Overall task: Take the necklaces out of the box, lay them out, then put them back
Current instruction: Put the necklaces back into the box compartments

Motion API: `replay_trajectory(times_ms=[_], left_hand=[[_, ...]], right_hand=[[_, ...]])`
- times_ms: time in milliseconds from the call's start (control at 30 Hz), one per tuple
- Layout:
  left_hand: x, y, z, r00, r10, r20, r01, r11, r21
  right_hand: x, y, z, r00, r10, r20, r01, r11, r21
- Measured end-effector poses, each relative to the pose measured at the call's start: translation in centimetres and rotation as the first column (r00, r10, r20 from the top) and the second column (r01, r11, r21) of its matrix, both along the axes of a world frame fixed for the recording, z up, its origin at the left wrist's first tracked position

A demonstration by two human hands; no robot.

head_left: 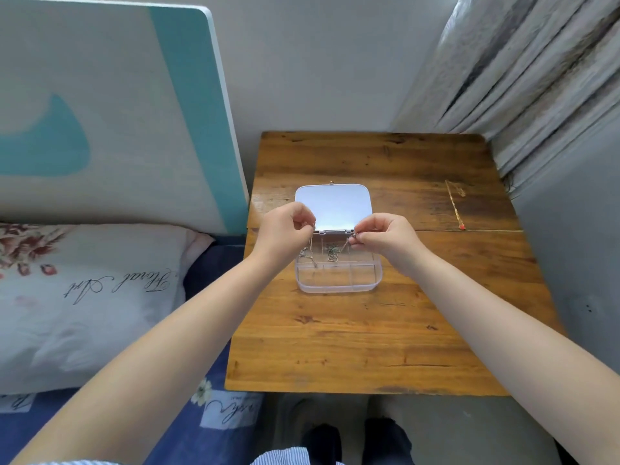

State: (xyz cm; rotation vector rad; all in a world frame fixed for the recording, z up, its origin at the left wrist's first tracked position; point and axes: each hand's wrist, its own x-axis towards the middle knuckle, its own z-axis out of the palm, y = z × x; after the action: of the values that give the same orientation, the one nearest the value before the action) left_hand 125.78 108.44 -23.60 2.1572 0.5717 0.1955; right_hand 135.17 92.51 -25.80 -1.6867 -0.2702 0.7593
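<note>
Over the open box (339, 276), near the middle of the table (369, 330), both hands pinch the ends of one thin silver chain (312, 255): the left hand (285, 229) closes thumb and forefinger on one end, the right hand (385, 236) does the same on the other, and the slack hangs in a loop down toward the far compartments. The chain's long axis thus runs side to side, across the hinge line, with the lid (333, 206) standing open behind it. More chains (332, 251) lie bunched in a far compartment beneath; the near compartments look empty. One necklace (456, 204) with a red pendant already lies stretched on the table well to the right, running front to back. Laying this chain beside it probably means carrying it rightward and turning it, and the right hand is nearer that spot
</note>
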Motion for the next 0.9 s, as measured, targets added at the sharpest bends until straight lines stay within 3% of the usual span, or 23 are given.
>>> replay_trajectory(times_ms=[233,400,467,567,733,833,900], left_hand=[[-0.7,0.8,-4.5,0.971,-0.077,-0.228,0.079,0.997,0.0],[0.4,0.9,-8.7,0.945,-0.107,-0.309,0.117,0.993,0.014],[0.6,0.8,-10.5,0.925,-0.133,-0.356,0.162,0.985,0.054],[0.5,0.6,-12.6,0.867,-0.159,-0.473,0.265,0.95,0.167],[1.3,0.8,-14.5,0.875,-0.131,-0.466,0.311,0.889,0.335],[3.0,0.5,-15.2,0.827,-0.206,-0.524,0.434,0.825,0.361],[4.1,0.1,-15.7,0.779,-0.226,-0.585,0.497,0.792,0.356]], right_hand=[[-0.5,0.0,-2.9,0.998,0.029,-0.051,-0.033,0.997,-0.073],[-0.5,1.2,-7.1,0.998,0.054,0.015,-0.049,0.969,-0.244],[-0.5,2.1,-9.3,0.984,0.129,0.124,-0.067,0.909,-0.412],[-0.6,2.7,-11.4,0.884,0.387,0.262,-0.108,0.715,-0.691],[0.2,3.7,-13.2,0.74,0.53,0.414,0.015,0.603,-0.798],[0.7,4.7,-14.7,0.649,0.642,0.409,0.035,0.511,-0.859],[1.0,4.9,-15.7,0.639,0.648,0.414,0.041,0.509,-0.86]])
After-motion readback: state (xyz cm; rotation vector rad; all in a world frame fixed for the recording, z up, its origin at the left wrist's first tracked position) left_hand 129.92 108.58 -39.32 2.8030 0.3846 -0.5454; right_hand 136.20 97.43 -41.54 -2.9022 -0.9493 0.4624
